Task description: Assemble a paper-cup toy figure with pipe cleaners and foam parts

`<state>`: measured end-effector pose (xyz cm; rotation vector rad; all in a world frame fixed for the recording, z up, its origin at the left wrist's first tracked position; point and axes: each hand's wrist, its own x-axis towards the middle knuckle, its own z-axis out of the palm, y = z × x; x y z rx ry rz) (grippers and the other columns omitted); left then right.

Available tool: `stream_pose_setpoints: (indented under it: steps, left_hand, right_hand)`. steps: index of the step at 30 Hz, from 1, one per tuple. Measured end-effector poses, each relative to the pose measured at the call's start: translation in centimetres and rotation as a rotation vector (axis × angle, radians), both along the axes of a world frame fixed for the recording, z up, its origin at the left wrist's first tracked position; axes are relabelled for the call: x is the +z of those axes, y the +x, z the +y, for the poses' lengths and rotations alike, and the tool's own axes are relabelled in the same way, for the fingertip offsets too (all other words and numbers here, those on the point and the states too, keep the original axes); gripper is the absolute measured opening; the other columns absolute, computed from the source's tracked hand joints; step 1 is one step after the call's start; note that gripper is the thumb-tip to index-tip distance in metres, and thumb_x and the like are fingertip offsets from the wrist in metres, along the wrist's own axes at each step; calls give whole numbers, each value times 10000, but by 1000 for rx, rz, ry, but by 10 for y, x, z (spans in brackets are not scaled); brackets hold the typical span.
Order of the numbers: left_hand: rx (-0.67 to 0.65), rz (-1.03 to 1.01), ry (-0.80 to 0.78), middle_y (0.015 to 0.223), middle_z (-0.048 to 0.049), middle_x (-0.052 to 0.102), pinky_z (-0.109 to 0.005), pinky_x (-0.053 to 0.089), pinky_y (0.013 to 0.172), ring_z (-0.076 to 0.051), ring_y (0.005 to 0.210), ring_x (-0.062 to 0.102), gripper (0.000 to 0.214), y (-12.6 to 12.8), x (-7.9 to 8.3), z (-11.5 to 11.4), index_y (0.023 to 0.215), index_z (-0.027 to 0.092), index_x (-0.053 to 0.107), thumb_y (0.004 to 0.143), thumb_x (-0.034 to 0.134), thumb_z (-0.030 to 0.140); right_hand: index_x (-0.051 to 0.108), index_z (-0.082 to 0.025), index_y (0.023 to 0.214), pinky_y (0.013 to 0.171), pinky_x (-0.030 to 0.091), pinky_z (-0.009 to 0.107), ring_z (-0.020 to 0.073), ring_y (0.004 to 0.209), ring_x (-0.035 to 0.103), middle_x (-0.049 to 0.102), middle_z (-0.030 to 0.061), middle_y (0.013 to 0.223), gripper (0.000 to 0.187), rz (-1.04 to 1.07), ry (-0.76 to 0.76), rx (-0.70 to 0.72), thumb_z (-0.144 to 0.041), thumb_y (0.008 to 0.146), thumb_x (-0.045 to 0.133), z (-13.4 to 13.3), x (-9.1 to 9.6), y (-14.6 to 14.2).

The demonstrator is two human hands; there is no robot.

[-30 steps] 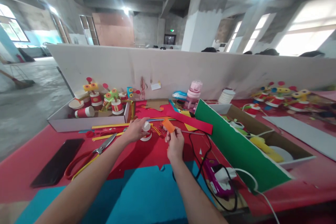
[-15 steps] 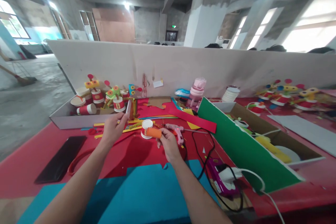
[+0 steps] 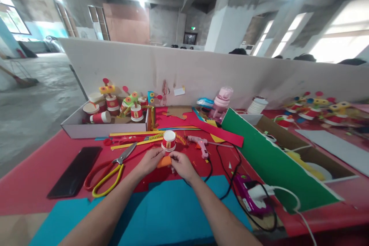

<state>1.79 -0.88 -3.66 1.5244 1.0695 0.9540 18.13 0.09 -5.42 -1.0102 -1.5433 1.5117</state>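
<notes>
Left hand: point(image 3: 152, 160) its fingertips were closed on the left end of the orange piece point(image 3: 164, 162).
Right hand: point(image 3: 182, 164) its thumb and fingers pinched the other end.
Orange piece: it was held between both hands, just below the centre of the frame.
Cup: point(image 3: 168, 144) it stood on the red counter point(image 3: 34, 180) just above the hands (white end up).
Scissors: point(image 3: 118, 160) they lay left of centre.
Glue gun: point(image 3: 201, 143) it lay right of the cup.

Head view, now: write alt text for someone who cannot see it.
A person's left hand and right hand hold a small orange paper piece before a red-and-white paper cup on a red tabletop. Scissors lie to the left, a pink glue gun to the right.
</notes>
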Motion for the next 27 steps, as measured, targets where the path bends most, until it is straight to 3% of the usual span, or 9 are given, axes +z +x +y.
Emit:
stream_pose_setpoints:
  steps: [5,11,15,19,23,27]
  left_hand:
    - [-14,211,-12,579,20,513,-220,317,487,-98,489,433,514,-7,9,-5,769,137,590,880,413,607]
    - [-183,166,2,747,-5,581,-214,392,538,-104,595,502,446,-9,21,-8,956,138,615,823,570,561]
    - [-87,110,51,866,-36,628,-238,451,643,-135,724,558,445,-11,21,-4,1003,156,615,867,495,563]
    - [14,210,115,746,-9,603,-242,430,632,-142,690,544,432,-15,16,1,899,158,605,900,425,552]
    - [87,408,223,636,5,570,-247,369,601,-139,615,515,448,-19,14,4,700,172,551,931,374,512]
    - [157,533,302,611,4,544,-261,341,589,-152,587,495,387,-20,13,3,676,196,471,952,328,428]
  right_hand:
    - [569,-189,770,420,384,200,78,411,469,541,-54,570,146,24,71,-92,-332,747,551,2,-1,-3]
    - [614,-193,836,504,427,218,106,547,533,626,-9,720,136,33,160,-146,-276,744,558,3,1,2]
    - [640,-202,969,591,448,235,133,650,575,618,-10,730,235,-65,277,-151,-215,749,560,-2,4,6]
    - [630,-234,1109,593,439,248,133,608,564,633,-10,748,344,-298,365,-165,-209,767,608,-7,10,11]
    - [654,-230,1012,613,458,260,144,654,589,686,33,900,220,-371,463,-262,-259,797,618,-5,17,18]
    - [658,-213,897,628,474,261,161,694,617,700,34,850,180,-287,481,-327,-343,871,537,4,27,28]
